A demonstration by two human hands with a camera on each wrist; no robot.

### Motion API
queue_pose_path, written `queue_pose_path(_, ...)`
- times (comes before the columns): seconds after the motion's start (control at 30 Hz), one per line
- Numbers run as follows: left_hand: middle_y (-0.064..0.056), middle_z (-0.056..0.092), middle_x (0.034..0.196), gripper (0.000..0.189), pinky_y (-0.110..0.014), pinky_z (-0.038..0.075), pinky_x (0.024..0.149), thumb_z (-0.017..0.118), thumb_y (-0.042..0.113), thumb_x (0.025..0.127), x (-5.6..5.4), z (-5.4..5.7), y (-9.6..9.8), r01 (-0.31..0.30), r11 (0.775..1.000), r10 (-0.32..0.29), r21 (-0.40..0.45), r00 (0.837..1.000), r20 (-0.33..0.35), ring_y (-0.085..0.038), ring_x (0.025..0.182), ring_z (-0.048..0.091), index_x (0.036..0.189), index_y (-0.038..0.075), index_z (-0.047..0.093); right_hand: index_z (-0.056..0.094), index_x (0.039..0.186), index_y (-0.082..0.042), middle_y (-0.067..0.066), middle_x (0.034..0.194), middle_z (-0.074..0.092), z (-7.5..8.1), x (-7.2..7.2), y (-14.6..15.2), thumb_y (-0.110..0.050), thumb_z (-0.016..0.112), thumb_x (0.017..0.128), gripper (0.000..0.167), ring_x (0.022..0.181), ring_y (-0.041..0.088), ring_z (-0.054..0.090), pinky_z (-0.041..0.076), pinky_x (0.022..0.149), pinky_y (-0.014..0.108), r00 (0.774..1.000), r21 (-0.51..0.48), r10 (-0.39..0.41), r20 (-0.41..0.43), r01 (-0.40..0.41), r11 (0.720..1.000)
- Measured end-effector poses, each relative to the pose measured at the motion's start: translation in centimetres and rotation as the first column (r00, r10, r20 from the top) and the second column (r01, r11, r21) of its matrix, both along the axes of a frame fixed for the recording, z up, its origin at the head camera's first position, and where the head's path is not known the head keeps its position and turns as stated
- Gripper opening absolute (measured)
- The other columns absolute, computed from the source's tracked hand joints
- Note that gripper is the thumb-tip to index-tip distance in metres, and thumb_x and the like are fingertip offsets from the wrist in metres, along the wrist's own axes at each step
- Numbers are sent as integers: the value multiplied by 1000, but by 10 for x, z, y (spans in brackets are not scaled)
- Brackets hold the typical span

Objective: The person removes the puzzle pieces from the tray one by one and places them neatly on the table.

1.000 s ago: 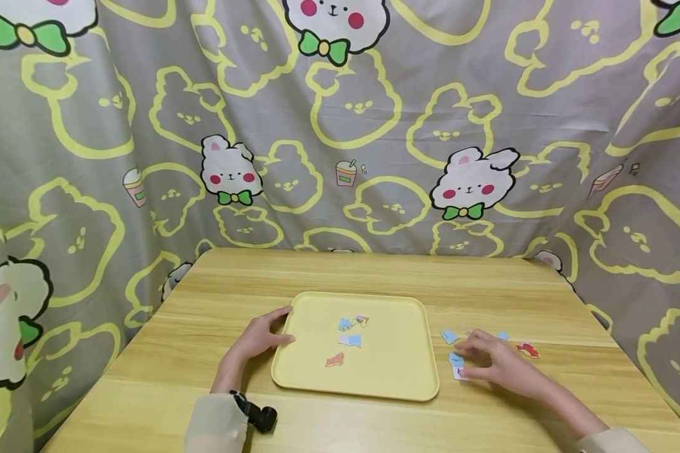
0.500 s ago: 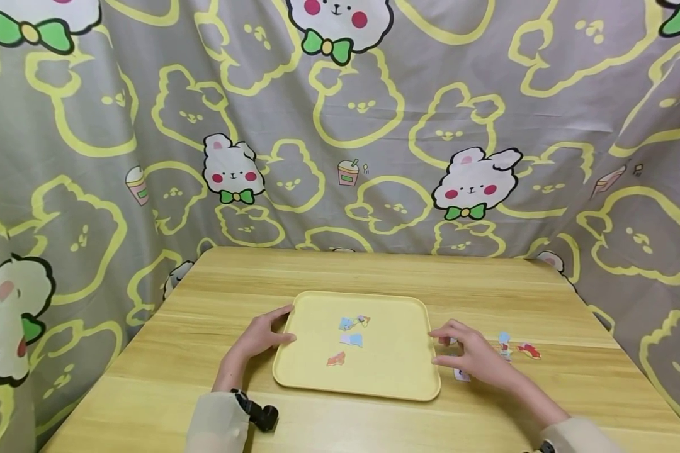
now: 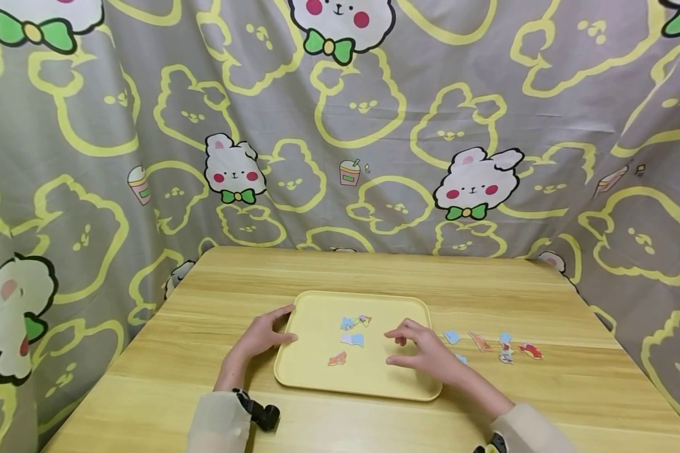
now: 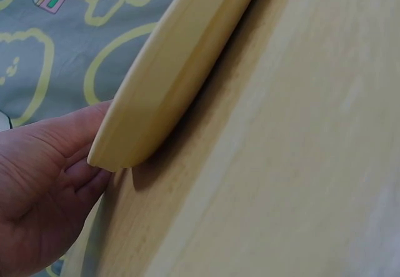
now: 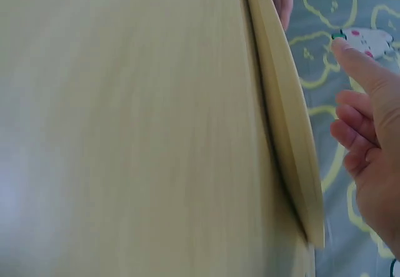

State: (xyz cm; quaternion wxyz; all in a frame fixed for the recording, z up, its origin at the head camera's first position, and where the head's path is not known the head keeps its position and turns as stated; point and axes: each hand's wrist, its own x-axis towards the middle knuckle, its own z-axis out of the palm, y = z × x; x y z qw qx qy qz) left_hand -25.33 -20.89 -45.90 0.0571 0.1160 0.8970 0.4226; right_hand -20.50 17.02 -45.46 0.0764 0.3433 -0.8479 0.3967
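Note:
At the left rim of the yellow tray [image 3: 408,384], my left hand [image 3: 257,338] grips the edge, thumb over the rim; the left wrist view shows its fingers [image 4: 90,180] beyond the tray's corner. My right hand [image 3: 422,352] hovers over the tray's right part, thumb and fingers apart with no thing visible between them. On the tray lie several flat cut-out pieces: a blue piece [image 3: 348,323] touching a yellow one [image 3: 365,321], a pink-and-blue piece [image 3: 352,340] and an orange piece [image 3: 337,358].
Right of the tray, more pieces lie on the wooden table [image 3: 566,402]: blue [image 3: 452,337], orange [image 3: 479,341], blue-and-red [image 3: 505,347] and red [image 3: 530,351]. Another blue piece [image 3: 461,358] is partly behind my right wrist. A patterned curtain [image 3: 374,126] surrounds the table.
My right hand has moved left from the loose pieces, past the tray's right rim, to above the tray. My left hand keeps its grip, and the pieces on the tray lie as before.

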Motion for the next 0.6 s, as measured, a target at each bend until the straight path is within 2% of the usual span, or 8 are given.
queue_pose_path(0.37, -16, 43, 153, 72, -54, 35, 116, 77, 23, 85, 1, 0, -1, -10, 1000, 10, -7, 1000, 3, -37, 145, 34, 148, 11, 45, 70, 110, 3, 9, 89, 59, -2, -3, -49, -20, 78, 82, 37, 83, 20, 55, 51, 71, 23, 994, 2, 99, -44, -99, 995)
queue_pose_path(0.47, -16, 43, 153, 72, -54, 34, 116, 77, 23, 85, 1, 1, -1, -8, 1000, 8, -8, 1000, 2, -37, 145, 34, 148, 11, 45, 70, 108, 3, 10, 89, 59, -1, -3, -59, -21, 78, 83, 35, 82, 20, 55, 51, 70, 22, 994, 29, 101, -37, -100, 995)
queue_pose_path(0.6, -15, 44, 153, 72, -53, 34, 116, 78, 23, 84, 0, 0, 0, -12, 1000, 12, -12, 1000, -3, -37, 145, 35, 147, 11, 46, 70, 107, 0, 7, 91, 60, 1, -3, -69, -23, 78, 83, 34, 83, 16, 55, 51, 72, 19, 996, 113, 76, -54, -70, 991)
